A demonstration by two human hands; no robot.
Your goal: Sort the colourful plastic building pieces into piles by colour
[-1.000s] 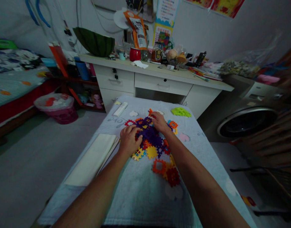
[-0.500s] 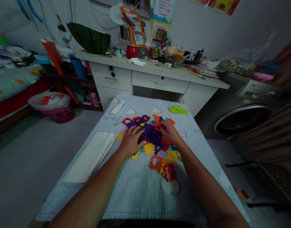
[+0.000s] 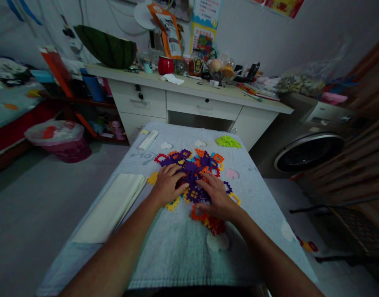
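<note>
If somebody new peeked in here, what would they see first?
Probably the bright pile of purple, orange, red and yellow toothed pieces on the cloth-covered table, with the left hand and right hand spread over it. Next might be the big striped watermelon piece at the left end of the white desk behind.

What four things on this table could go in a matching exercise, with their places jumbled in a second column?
Column one:
1. bright green clump of small pieces
2. folded cream rectangular sheet
3. purple notched plastic pieces
4. slim white rectangular remote

Column two:
A. far left
B. at both hands' fingers
C. far right
D. left of the left forearm

Pairs: 1-C, 2-D, 3-B, 4-A.
</note>
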